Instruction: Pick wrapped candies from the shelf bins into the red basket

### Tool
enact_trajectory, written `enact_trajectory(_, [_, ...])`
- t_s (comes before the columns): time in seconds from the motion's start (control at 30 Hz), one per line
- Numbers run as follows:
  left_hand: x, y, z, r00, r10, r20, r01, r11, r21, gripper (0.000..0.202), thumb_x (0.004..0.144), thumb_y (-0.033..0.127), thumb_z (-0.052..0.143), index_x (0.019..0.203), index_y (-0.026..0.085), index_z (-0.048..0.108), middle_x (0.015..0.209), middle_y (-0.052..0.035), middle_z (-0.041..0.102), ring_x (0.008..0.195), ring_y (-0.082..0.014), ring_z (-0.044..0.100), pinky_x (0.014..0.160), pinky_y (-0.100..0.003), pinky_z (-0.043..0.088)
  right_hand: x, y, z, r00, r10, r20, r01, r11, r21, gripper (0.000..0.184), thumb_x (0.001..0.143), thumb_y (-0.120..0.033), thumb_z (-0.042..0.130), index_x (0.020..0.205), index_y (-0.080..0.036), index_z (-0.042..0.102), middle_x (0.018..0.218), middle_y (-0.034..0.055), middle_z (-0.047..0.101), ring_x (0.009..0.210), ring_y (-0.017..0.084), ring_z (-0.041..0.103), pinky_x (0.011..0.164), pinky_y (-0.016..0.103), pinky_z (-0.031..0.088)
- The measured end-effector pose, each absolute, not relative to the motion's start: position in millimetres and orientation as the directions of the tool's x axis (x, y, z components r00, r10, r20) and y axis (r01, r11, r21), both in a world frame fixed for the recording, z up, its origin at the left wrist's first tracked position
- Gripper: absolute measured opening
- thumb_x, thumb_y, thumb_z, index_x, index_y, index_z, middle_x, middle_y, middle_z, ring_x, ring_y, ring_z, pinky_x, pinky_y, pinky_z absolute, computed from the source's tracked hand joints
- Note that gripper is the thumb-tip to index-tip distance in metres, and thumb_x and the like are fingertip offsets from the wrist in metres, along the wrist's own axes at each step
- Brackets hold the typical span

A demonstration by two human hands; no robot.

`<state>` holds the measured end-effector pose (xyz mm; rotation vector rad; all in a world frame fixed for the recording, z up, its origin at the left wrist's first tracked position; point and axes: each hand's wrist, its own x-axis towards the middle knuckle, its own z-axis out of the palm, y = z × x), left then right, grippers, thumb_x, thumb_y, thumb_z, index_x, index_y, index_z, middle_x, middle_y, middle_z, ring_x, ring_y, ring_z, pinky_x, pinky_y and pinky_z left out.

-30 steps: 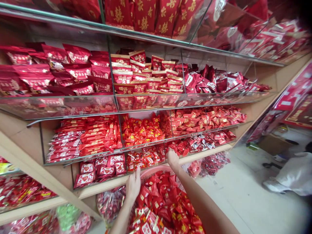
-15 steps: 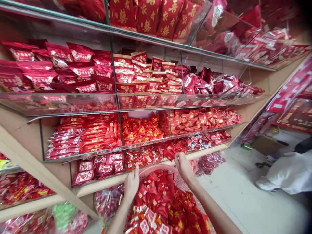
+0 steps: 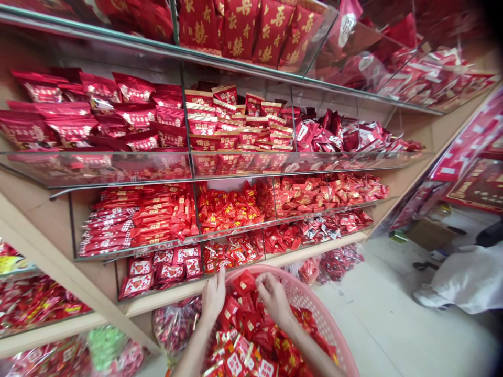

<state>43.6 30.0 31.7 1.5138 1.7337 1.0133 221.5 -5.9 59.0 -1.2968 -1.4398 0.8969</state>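
A sweets shop, tiered glass display shelves point(image 3: 275, 165), rows of red sweet packets point(image 3: 228, 207)

Glossy foil candy packets point(image 3: 243, 319) — in a matt pink plastic basket point(image 3: 314, 309).

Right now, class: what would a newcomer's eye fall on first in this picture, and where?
Glass-fronted display shelves packed with red-and-gold packets fill the upper view. At bottom centre, a pink plastic basket is heaped with red packets, with the left hand and right hand over it. At far right, a person's white-clad leg shows low on the floor.
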Motion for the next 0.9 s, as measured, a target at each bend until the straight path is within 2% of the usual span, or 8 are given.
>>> enact_trajectory(0.13, [43.2,30.4,30.1,-0.171,0.985,0.02,0.505,0.07,0.86,0.064,0.083,0.057,0.024,0.087,0.013,0.069,0.089,-0.0138,0.07,0.089,-0.0243,0.063,0.08,-0.03,0.043,216.3,3.0,59.5,0.008,0.985,0.171,0.245,0.164,-0.956,0.023,0.085,-0.04,0.039,0.077,-0.02,0.044,0.062,-0.0032,0.049,0.05,0.01,0.046,0.048,0.021,0.037])
enact_trajectory(0.33, [42.6,30.5,31.8,-0.143,0.99,0.004,0.5,0.069,0.863,0.062,0.083,0.058,0.023,0.087,0.016,0.069,0.09,-0.0123,0.07,0.089,-0.0246,0.063,0.078,-0.03,0.042,236.3,21.6,67.3,-0.094,0.963,0.251,0.372,0.268,-0.889,0.02,0.087,-0.038,0.038,0.084,-0.02,0.046,0.062,-0.0025,0.052,0.058,0.012,0.052,0.057,0.023,0.04])
enact_trajectory(0.53, [43.1,30.4,32.9,-0.161,0.987,-0.018,0.53,0.102,0.842,0.065,0.083,0.059,0.021,0.083,0.016,0.069,0.085,-0.0134,0.07,0.085,-0.0259,0.063,0.075,-0.031,0.041,250.2,21.8,68.6,-0.132,0.945,0.301,0.461,0.327,-0.825,0.018,0.088,-0.033,0.034,0.087,-0.02,0.046,0.075,0.0009,0.056,0.069,0.014,0.055,0.066,0.026,0.042])
enact_trajectory(0.7, [43.5,30.4,33.1,-0.159,0.987,0.017,0.53,0.071,0.845,0.064,0.084,0.058,0.022,0.086,0.015,0.069,0.089,-0.0137,0.07,0.089,-0.0256,0.062,0.079,-0.032,0.041,251.5,19.0,81.8,-0.224,0.916,0.333,0.654,0.395,-0.646,0.019,0.089,-0.028,0.03,0.082,-0.021,0.046,0.081,0.0023,0.054,0.076,0.015,0.052,0.071,0.028,0.041])
enact_trajectory(0.9, [43.6,30.5,33.2,-0.161,0.987,0.018,0.532,0.071,0.844,0.064,0.084,0.058,0.022,0.087,0.015,0.069,0.09,-0.0133,0.07,0.091,-0.0261,0.062,0.081,-0.032,0.041,237.8,21.8,74.2,-0.3,0.94,0.164,0.89,0.338,-0.306,0.021,0.09,-0.02,0.028,0.088,-0.02,0.049,0.086,0.0032,0.058,0.072,0.014,0.058,0.063,0.025,0.041])
